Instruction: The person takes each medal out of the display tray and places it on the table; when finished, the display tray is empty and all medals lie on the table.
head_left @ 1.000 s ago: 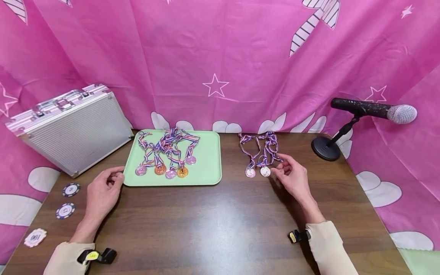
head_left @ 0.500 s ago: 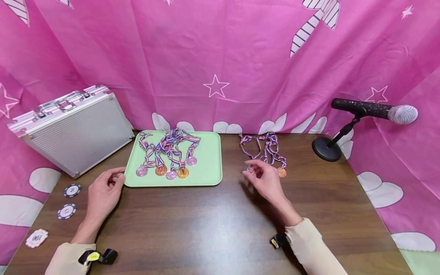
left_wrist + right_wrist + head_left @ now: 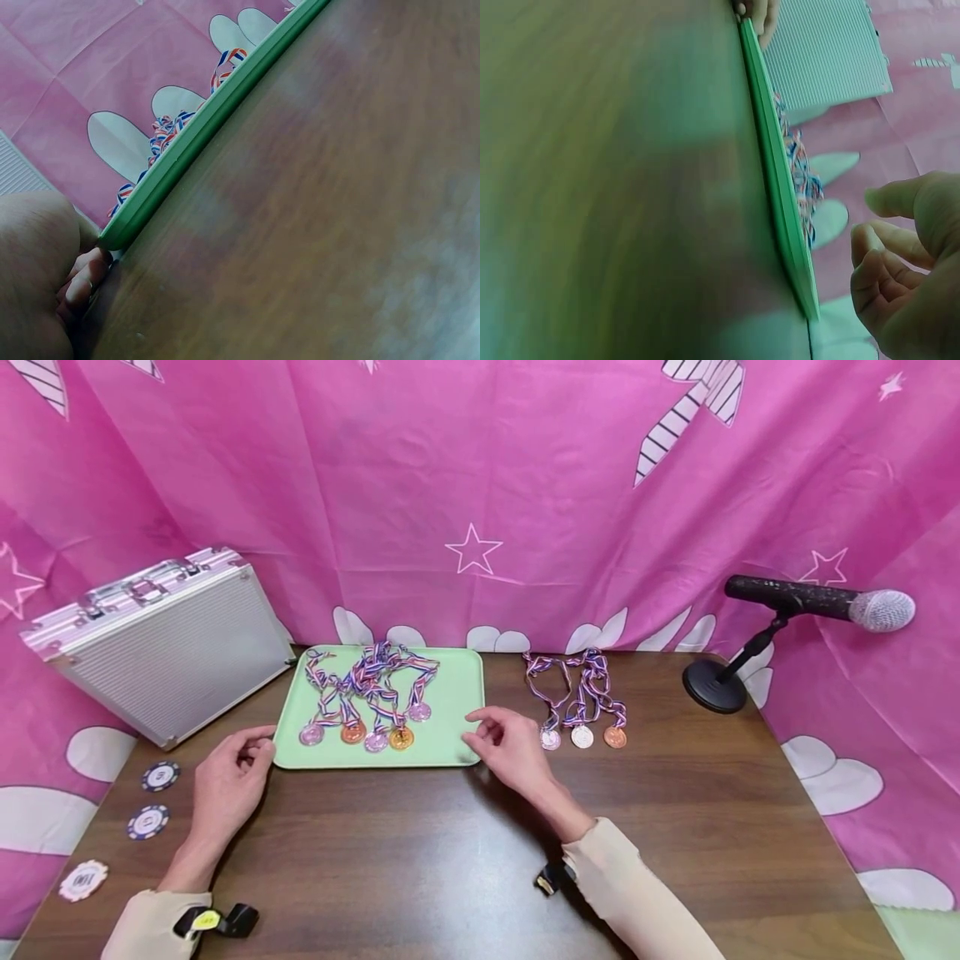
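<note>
My left hand (image 3: 231, 774) holds the green tray (image 3: 457, 697) by its front left corner, fingers curled at the rim. In the left wrist view, fingers (image 3: 84, 281) show right below the corner. The tray carries several medals on striped ribbons, among them a gold medal (image 3: 401, 738) and a bronze medal (image 3: 353, 732). Above the tray's front right corner hovers my right hand (image 3: 513, 747), thumb and fingers apart with nothing between them. To its right, a pinkish medal (image 3: 551, 739), a silver medal (image 3: 582, 737) and a bronze-coloured medal (image 3: 615, 737) lie in a row on the table.
A silver case (image 3: 180, 652) stands at the back left. Three poker chips lie along the left side, one (image 3: 147, 821) in the middle. A microphone (image 3: 817, 602) on a stand occupies the back right. A pink curtain (image 3: 480, 485) hangs behind the table (image 3: 420, 860).
My right hand has moved left from the silver medal, past the pinkish one, to the tray's right corner, uncovering the bronze-coloured medal. The left hand and tray have stayed put.
</note>
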`<state>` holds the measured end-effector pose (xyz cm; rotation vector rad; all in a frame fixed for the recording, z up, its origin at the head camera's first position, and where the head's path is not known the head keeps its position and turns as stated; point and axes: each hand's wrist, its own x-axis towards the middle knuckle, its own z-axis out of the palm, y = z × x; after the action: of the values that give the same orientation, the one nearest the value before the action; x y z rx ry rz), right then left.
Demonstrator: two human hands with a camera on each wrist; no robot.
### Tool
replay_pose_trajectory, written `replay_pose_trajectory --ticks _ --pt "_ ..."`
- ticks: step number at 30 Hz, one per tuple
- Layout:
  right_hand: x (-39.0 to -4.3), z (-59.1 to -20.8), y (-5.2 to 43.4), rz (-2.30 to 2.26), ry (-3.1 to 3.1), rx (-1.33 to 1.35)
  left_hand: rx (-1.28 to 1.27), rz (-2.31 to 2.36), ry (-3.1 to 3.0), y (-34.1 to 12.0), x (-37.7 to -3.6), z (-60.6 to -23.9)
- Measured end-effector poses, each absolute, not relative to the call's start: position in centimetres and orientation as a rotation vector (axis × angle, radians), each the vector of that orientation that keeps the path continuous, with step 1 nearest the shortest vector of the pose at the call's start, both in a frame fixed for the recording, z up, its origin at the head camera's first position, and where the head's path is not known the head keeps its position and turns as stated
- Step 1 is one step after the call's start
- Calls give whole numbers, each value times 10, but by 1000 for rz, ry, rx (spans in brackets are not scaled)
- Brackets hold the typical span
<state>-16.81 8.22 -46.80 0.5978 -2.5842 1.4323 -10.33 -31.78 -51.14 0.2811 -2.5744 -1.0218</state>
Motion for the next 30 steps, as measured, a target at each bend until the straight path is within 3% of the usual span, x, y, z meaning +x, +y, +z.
replay_pose_trajectory --ticks 19,30 --pt "-204 -478 16 1484 -2699 351 305 -1013 -2574 -317 -104 -510" --pt "-231 -516 -3 1261 -2724 329 299 -1009 -2576 -316 -103 -510"
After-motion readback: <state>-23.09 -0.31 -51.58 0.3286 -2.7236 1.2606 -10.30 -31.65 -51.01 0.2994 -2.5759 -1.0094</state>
